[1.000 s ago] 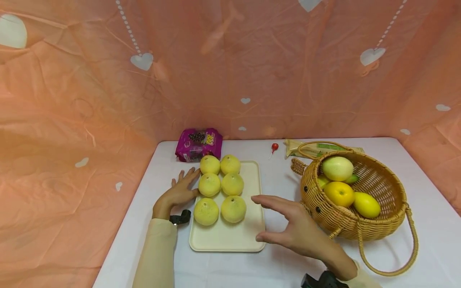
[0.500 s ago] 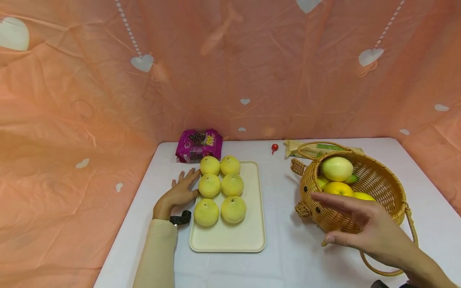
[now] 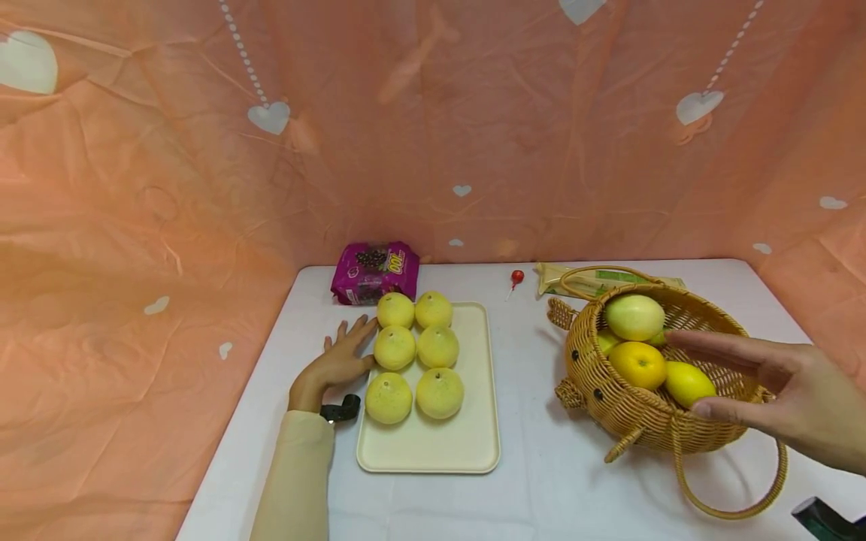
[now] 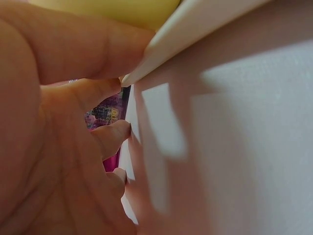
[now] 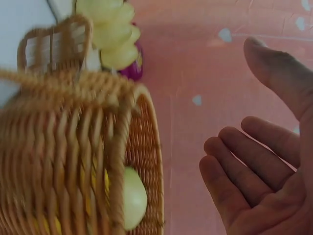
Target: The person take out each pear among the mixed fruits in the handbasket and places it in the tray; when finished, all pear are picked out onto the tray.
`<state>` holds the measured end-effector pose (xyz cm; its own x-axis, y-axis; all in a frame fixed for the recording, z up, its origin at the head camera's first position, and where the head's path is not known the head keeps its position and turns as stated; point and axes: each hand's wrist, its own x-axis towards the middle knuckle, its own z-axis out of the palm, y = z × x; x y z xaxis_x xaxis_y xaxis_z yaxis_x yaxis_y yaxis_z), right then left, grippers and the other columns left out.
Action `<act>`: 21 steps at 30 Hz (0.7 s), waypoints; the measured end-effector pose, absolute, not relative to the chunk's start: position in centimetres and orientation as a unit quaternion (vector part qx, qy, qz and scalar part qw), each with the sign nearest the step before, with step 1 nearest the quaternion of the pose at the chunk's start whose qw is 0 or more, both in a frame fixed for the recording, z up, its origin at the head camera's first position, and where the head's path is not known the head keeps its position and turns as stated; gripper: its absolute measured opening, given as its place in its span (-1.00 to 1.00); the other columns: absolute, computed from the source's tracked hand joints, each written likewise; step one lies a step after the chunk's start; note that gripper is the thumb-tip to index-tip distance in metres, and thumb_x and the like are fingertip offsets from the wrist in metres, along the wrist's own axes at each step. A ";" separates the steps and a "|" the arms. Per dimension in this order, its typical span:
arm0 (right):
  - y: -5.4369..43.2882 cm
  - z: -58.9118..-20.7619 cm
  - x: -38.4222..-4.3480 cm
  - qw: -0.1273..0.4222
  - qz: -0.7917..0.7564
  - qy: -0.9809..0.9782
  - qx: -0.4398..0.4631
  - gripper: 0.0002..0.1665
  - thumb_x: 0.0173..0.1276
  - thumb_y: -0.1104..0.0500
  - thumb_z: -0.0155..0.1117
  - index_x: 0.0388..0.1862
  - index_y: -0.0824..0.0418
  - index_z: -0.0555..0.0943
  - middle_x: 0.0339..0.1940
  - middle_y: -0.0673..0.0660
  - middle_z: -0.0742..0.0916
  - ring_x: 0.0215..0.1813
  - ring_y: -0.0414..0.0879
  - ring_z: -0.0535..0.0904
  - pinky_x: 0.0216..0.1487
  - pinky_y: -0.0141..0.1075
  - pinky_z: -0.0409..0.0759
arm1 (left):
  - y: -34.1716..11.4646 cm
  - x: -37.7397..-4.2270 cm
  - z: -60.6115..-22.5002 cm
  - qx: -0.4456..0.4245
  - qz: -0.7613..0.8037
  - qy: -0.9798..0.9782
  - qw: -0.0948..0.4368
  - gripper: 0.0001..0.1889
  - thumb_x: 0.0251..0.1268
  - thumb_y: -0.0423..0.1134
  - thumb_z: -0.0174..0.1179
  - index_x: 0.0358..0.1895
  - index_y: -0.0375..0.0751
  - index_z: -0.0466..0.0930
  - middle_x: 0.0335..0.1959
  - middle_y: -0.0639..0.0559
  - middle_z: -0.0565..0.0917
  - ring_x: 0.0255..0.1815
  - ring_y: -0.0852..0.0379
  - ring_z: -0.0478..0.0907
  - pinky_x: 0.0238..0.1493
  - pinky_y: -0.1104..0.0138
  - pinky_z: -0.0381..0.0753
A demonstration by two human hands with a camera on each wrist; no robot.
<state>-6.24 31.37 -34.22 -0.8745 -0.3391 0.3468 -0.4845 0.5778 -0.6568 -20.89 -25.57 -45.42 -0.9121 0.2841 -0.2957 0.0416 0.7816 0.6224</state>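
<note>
My left hand point(image 3: 341, 364) rests at the left edge of a cream tray point(image 3: 433, 451), fingers spread and relaxed. In the left wrist view, thumb and index finger touch the tray's rim point(image 4: 205, 24). Several round yellow fruits point(image 3: 395, 348) sit on the tray in two columns. My right hand point(image 3: 785, 383) hovers over the right side of an animal-shaped wicker basket point(image 3: 717, 432), thumb and fingers apart, holding nothing. Inside the basket lie a pale green oval fruit point(image 3: 634, 317), an orange-yellow round fruit point(image 3: 638, 365) and a lemon point(image 3: 688, 384). Something green is partly hidden behind them.
A purple snack package point(image 3: 375, 273) lies behind the tray. At the table's back are a red lollipop point(image 3: 517, 277) and a long beige packet point(image 3: 561, 278), partly behind the basket. The basket's looped handle point(image 3: 731, 515) hangs toward the front. Peach cloth point(image 3: 433, 150) encloses the table.
My right hand has moved right from beside the tray, across the front of the basket, to its right side, staying empty. My left hand, tray and fruits have stayed in place.
</note>
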 end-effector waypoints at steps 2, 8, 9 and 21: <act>32.0 -34.1 -7.0 0.098 0.391 -0.887 0.228 -0.01 -0.03 0.60 0.68 0.47 0.29 0.65 0.42 -0.25 0.74 0.37 -0.57 0.59 0.27 -0.77 0.45 | -25.6 -20.9 -45.4 0.088 0.318 0.925 0.190 -0.10 0.49 -0.22 0.11 0.83 -0.14 -0.06 0.86 -0.30 -0.20 0.82 -0.45 -0.57 0.67 -0.42 -0.64; 33.6 -33.6 -9.6 0.089 0.324 -0.915 0.223 -0.10 0.09 0.42 0.73 0.47 0.17 0.68 0.35 -0.52 0.67 0.32 -0.77 0.47 0.19 -0.85 0.39 | -25.5 -20.9 -45.5 0.091 0.316 0.925 0.189 -0.10 0.49 -0.21 0.11 0.83 -0.14 -0.06 0.86 -0.30 -0.21 0.82 -0.45 -0.57 0.67 -0.42 -0.64; 33.8 -33.5 -10.0 0.084 0.307 -0.923 0.218 -0.12 0.12 0.36 0.74 0.47 0.13 0.68 0.32 -0.56 0.65 0.29 -0.82 0.44 0.16 -0.86 0.38 | -25.5 -20.9 -45.4 0.092 0.315 0.926 0.188 -0.10 0.49 -0.20 0.11 0.83 -0.14 -0.06 0.86 -0.30 -0.21 0.82 -0.45 -0.57 0.67 -0.42 -0.64; 32.9 -32.5 -14.5 0.059 0.141 -0.966 0.209 -0.18 0.08 -0.01 0.83 0.35 0.14 0.77 0.14 0.21 0.89 0.05 -0.09 0.83 -0.07 -0.54 0.63 | -25.4 -20.8 -45.3 0.092 0.312 0.927 0.185 -0.10 0.48 -0.20 0.11 0.83 -0.14 -0.05 0.86 -0.32 -0.20 0.82 -0.47 -0.55 0.67 -0.44 -0.64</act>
<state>-14.53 32.95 -32.48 -0.9054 -0.3878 0.1730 -0.4211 0.8723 -0.2485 -20.77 -25.40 -45.28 -0.9148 0.2866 -0.2846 0.0559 0.7876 0.6136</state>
